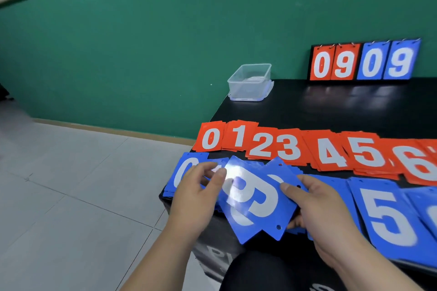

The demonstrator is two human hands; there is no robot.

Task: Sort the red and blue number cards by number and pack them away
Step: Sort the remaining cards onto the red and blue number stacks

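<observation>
A person's two hands hold a fan of blue number cards [257, 201] showing white 3s, just above the near edge of a black table [331, 106] in the lower centre of the frame. The left hand [197, 196] pinches the fan's left edge between thumb and curled fingers; the right hand [319, 210] grips its right side, thumb on top and fingers beneath. Behind the fan, red card piles [288, 149] run left to right from 0 to 6. A blue 0 pile [183, 168] lies at lower left of the table, a blue 5 pile [387, 217] at lower right. A clear plastic container [248, 78] stands on the far left corner, and a flip scoreboard [364, 61] reading 09 09 stands at upper right.
</observation>
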